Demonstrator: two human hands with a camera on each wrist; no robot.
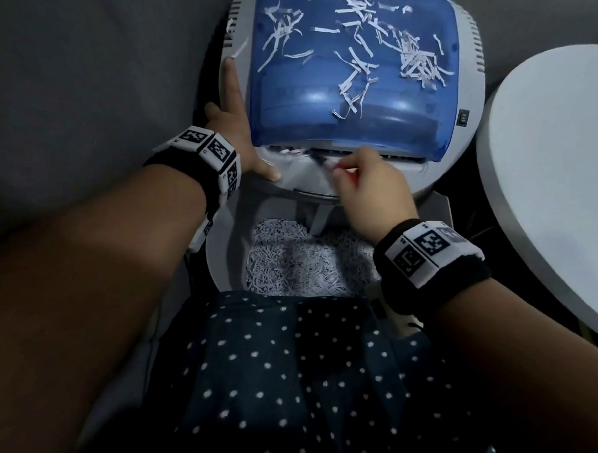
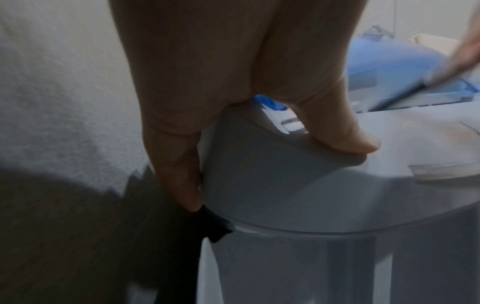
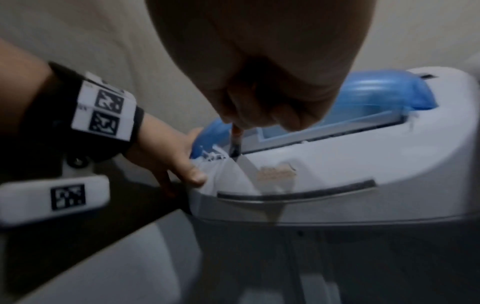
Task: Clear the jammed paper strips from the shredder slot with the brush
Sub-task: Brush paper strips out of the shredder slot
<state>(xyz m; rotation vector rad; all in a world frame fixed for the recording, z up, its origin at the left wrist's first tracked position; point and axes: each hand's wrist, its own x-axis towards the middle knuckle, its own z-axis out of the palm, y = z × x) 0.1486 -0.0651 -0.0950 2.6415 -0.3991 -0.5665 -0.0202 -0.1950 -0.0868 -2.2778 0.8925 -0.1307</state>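
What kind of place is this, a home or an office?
I cannot tell for sure; it may be a home or a small office corner. A paper shredder stands on its bin of paper strips, close to a plain wall, with a round white table beside it.

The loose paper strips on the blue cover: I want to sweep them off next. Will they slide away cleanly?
Probably not cleanly. The paper strips look thin, curled and tangled, so likely light and floppy. On the domed, glossy blue cover they may scatter rather than slide together.
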